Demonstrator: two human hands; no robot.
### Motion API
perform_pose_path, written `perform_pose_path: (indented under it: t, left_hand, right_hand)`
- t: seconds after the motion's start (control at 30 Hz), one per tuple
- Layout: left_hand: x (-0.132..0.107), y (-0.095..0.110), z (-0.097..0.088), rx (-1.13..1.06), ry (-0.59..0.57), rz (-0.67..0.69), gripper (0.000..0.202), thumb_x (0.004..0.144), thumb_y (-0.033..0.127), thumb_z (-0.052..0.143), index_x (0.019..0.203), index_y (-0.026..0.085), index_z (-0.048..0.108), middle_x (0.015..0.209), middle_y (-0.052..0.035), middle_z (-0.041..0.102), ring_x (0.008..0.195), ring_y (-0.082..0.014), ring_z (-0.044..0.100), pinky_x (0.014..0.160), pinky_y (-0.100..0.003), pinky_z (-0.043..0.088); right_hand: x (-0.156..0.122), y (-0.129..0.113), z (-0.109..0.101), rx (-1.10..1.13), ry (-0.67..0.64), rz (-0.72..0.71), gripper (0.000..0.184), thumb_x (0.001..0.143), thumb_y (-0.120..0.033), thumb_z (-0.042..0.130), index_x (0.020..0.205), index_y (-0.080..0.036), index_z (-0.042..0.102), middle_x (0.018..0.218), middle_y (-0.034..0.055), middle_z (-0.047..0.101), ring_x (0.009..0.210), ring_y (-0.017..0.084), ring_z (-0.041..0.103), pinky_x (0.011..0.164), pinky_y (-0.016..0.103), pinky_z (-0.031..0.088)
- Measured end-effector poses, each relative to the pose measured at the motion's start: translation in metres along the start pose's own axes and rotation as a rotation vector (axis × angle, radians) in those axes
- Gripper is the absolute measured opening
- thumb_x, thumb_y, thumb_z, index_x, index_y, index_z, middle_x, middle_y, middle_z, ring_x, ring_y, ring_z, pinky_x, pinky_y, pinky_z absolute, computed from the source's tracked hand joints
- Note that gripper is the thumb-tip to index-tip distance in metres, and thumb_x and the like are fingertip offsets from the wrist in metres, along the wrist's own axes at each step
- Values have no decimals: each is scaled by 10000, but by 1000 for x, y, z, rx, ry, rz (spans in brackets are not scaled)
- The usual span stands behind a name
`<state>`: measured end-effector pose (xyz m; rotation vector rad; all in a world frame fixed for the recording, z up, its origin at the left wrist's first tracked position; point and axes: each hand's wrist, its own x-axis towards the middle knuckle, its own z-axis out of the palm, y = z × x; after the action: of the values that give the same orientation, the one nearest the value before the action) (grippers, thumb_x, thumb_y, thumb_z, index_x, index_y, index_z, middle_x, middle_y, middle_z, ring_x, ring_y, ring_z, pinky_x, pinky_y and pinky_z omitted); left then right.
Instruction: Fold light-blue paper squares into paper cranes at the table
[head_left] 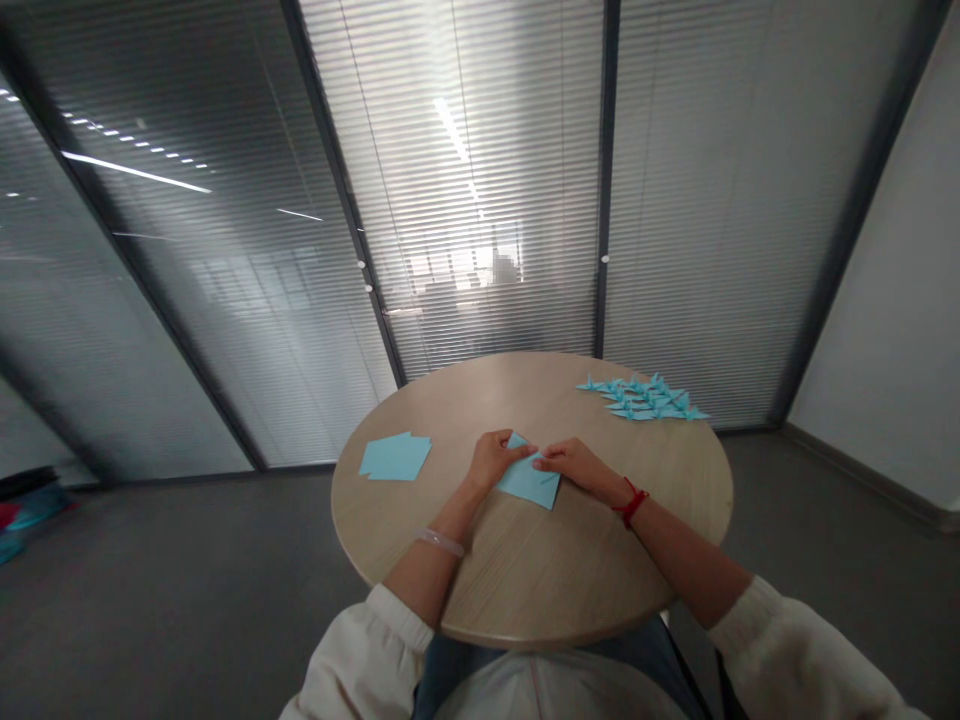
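A light blue sheet of paper (531, 484) lies on the round wooden table in front of me, between my two hands. My left hand (496, 458) grips its far left edge, with the thumb reaching across the top of the sheet. From the other side, my right hand (576, 464) pinches the paper near its far right edge, thumb and fingers pressed together. The thumbs almost meet over the paper's upper part. My fingers hide the far edge, so I cannot tell how it is folded there.
Left on the wooden table (480, 590) is a small stack of blue paper sheets (397, 458). Several folded blue paper cranes (649, 398) stand in rows at the far right. Behind the table rises a glass wall with blinds (487, 320).
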<state>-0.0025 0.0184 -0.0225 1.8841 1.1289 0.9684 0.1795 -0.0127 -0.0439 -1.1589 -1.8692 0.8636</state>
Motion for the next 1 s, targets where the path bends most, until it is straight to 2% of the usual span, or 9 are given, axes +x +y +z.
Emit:
perform_pose_path:
  t: [0.13, 0.3, 0.43, 0.63, 0.8, 1.0]
  left_hand:
    - [0, 1, -1, 27, -14, 21, 437, 570, 546, 686, 693, 127, 665, 536, 31, 495, 499, -91, 414, 464, -202, 269]
    - [-2, 1, -1, 77, -32, 84, 387, 589, 509, 685, 700, 138, 685, 544, 26, 519, 517, -92, 420, 463, -197, 261]
    - [-4, 4, 1, 45, -33, 102, 366, 618, 490, 669, 726, 140, 682, 559, 28, 523, 521, -88, 419, 475, -194, 282]
    - [-5, 6, 2, -4, -48, 88, 393, 630, 496, 664, 783, 135, 690, 605, 13, 562, 546, -96, 453, 496, -197, 319]
    - [-4, 2, 2, -52, -16, 83, 423, 643, 523, 648, 741, 114, 686, 577, 15, 544, 520, -90, 441, 482, -200, 317]
    - [-2, 0, 1, 21, -45, 77, 426, 648, 522, 646, 760, 114, 699, 589, 11, 557, 529, -88, 438, 484, -193, 319]
  right_hand:
    - [-2, -4, 0, 30, -20, -13, 504, 725, -609, 521, 595, -126, 583, 536, -32, 425, 541, 101, 380, 517, 217, 287]
    - [-4, -5, 0, 50, -54, -54, 496, 725, -612, 512, 555, -146, 499, 547, -38, 360, 535, 91, 323, 504, 220, 245]
    - [-5, -6, -2, -7, -26, -131, 505, 747, -601, 491, 514, -156, 446, 538, -41, 294, 527, 86, 274, 496, 227, 202]
    - [-2, 1, -2, -42, -7, -130, 500, 751, -603, 488, 539, -150, 500, 540, -35, 337, 532, 93, 303, 507, 222, 231]
    - [0, -1, 1, 12, 6, -100, 475, 762, -586, 481, 604, -142, 544, 561, -30, 386, 545, 99, 341, 518, 219, 274]
    - [-2, -6, 1, -59, -10, -127, 481, 798, -569, 437, 557, -154, 460, 546, -39, 342, 529, 89, 322, 499, 215, 249]
